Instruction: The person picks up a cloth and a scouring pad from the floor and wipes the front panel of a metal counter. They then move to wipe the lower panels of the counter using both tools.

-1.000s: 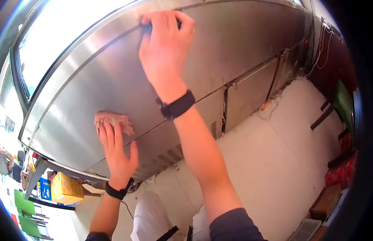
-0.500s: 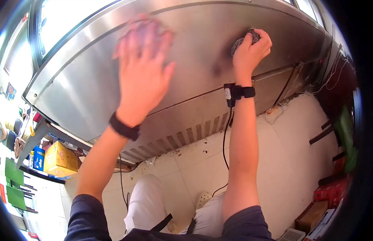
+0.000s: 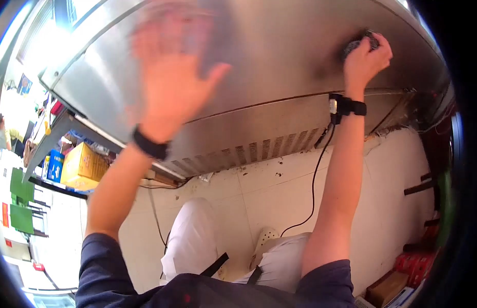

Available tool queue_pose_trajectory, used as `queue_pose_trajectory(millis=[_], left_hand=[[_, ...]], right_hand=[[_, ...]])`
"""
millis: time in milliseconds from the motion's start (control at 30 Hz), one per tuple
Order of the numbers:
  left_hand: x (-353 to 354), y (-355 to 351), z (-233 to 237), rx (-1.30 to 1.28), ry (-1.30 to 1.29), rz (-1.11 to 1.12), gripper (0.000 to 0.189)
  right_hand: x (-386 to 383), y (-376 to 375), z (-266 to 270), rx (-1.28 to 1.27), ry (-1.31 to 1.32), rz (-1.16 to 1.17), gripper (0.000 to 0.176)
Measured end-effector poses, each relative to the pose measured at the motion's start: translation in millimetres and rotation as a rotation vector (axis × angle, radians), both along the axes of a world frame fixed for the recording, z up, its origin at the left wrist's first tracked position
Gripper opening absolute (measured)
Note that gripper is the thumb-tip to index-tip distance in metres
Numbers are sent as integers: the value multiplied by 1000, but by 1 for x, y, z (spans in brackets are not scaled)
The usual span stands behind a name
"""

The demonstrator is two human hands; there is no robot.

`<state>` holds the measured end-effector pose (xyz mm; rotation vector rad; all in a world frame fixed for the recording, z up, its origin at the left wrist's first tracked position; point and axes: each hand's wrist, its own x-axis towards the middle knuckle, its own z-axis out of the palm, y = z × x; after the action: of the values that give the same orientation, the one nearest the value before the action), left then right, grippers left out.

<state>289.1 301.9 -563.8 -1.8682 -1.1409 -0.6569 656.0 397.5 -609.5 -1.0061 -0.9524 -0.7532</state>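
My right hand [image 3: 368, 60] is closed around a dark grey steel wool scrubber [image 3: 357, 46], which rests against the upright stainless steel panel [image 3: 269, 61]. A dull dark smudge shows on the metal just left of the scrubber. Towards the upper left, my left hand [image 3: 171, 77] is raised over the same panel, palm toward it, with the thumb held out and the fingers stretched. Motion smears its fingertips. Both wrists wear black bands, and the right one carries a small box with a black cable [image 3: 314, 187].
Vent slots [image 3: 254, 151] run along the panel's lower part above the tiled floor [image 3: 238, 192]. A yellow carton [image 3: 84, 167] and green chairs [image 3: 21, 185] stand at the left. Red boxes [image 3: 415, 267] are at the lower right. A person [image 3: 7, 136] sits far left.
My right hand has slid right along the panel with the scrubber. My left hand has shifted slightly left and up, still spread. The whole view has turned a little.
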Motion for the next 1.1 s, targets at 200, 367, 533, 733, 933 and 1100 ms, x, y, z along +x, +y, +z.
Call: queue_pose_trajectory(millis=[200,367,533,733,933,1100], left_hand=[[-59,-20,-131,-416,135,-12,71],[-171,-45,-151,-217,-112,364,77],[-56,-8,-95,-196,140,-5,69],[-126,-47,-133,-386,88,174,69],[-195,-53,-100,-91,-10,334,77],[-74,-27,-65,-204,164,92,85]], right_hand=[[6,2,-4,-18,22,-27,30],[13,9,-7,-40,-42,-35,30],[36,17,-14,-75,-11,6,30],[54,30,-11,-99,49,59,29],[56,30,-18,-86,10,-101,30],[21,15,-13,27,4,-123,28]])
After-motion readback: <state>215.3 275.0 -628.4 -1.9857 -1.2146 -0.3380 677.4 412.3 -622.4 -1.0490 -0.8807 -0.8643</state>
